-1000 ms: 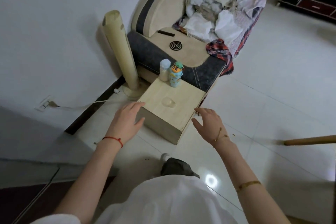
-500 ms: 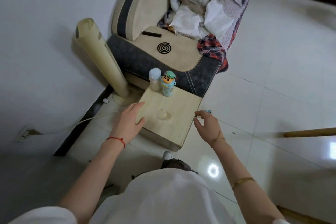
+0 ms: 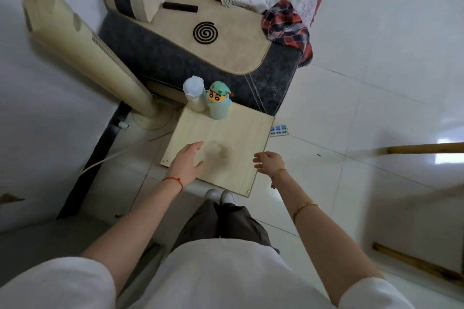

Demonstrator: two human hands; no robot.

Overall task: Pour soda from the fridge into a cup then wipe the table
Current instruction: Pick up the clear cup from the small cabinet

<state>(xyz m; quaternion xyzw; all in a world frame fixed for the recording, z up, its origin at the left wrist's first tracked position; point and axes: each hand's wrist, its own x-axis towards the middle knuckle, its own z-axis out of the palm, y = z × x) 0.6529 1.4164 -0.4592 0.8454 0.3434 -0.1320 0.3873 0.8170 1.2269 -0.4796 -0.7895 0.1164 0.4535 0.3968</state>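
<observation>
Nearest us, our left hand (image 3: 187, 162) lies over the pale wooden counter (image 3: 241, 138) with fingers straight, holding nothing, just beside the clear cup (image 3: 216, 152); our right hand (image 3: 268, 161) hovers loosely open, empty, at the counter's right edge; two bottles (image 3: 218, 104) stand at the far corner

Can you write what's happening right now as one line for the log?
left hand: open, beside clear cup | right hand: open, at table edge | soda: not in view
</observation>
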